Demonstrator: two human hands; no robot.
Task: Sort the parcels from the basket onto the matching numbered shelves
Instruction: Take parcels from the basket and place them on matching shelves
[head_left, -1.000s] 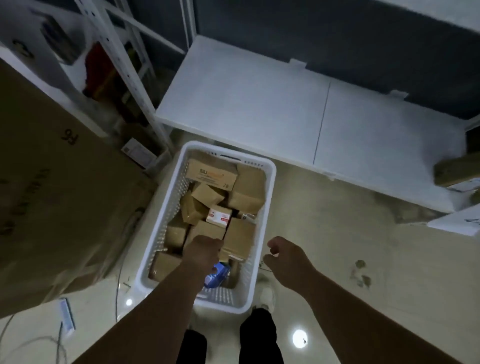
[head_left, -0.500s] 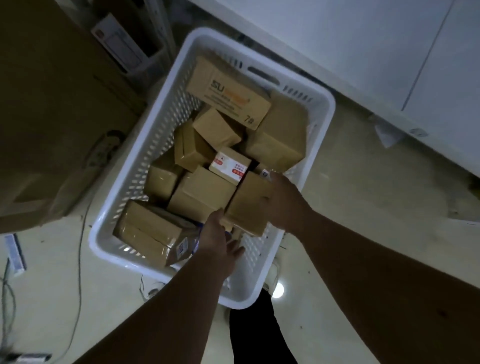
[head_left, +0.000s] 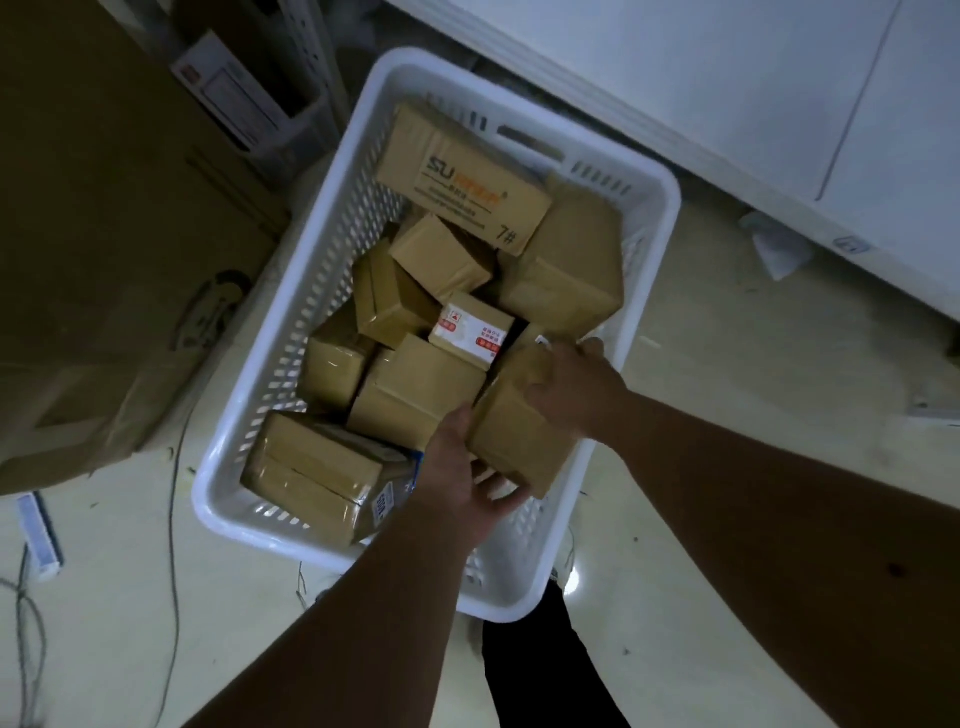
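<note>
Since half a second earlier, both hands have closed further onto one brown parcel (head_left: 519, 436) at the near right corner of the white basket (head_left: 249, 436). Left hand (head_left: 462, 483): under the parcel's near edge, fingers (head_left: 501, 493) spread and slightly curled beneath it. Right hand (head_left: 576, 387): on the parcel's top far side, fingers curled over its edge. Other parcels remain in the basket, including a box marked 7# (head_left: 462, 182) at the far end and a small white-labelled box (head_left: 470, 332) in the middle. Basket position: on the floor, beside a white shelf (head_left: 701, 78).
</note>
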